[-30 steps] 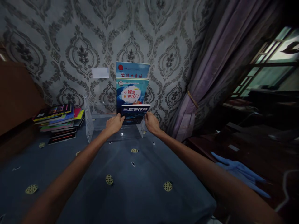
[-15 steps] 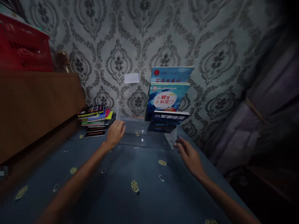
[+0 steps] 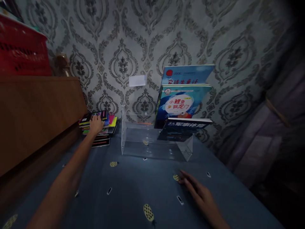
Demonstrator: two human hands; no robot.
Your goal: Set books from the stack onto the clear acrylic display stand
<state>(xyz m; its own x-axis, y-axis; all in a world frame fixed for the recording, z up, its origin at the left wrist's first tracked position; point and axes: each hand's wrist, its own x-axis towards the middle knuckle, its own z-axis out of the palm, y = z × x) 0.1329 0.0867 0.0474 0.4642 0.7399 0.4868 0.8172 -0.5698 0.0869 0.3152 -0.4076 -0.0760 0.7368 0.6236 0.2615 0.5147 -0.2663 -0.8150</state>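
Note:
My left hand (image 3: pixel 96 124) reaches to the stack of books (image 3: pixel 101 140) at the left, its fingers spread over the top book (image 3: pixel 87 119), which has a black and yellow cover. My right hand (image 3: pixel 199 194) hovers low above the cloth, fingers stretched out and nothing in them. Beyond it stands a clear acrylic book rack (image 3: pixel 150 149). On the rack's right side, a dark book (image 3: pixel 183 128) leans in front, a blue picture book (image 3: pixel 183 103) behind it, and another blue book (image 3: pixel 188 73) at the back.
A blue cloth with pineapple prints (image 3: pixel 128 190) covers the table. To the left rises a brown wooden cabinet (image 3: pixel 43 111) with a red basket (image 3: pixel 23 51) on top. Patterned wallpaper (image 3: pixel 122 60) backs the table, and a tied curtain (image 3: pixel 269 127) hangs at right.
My left hand has gone from the rack's left end to the book stack. My right hand has let go of the rack's right corner and drawn back toward me. The view has shifted slightly.

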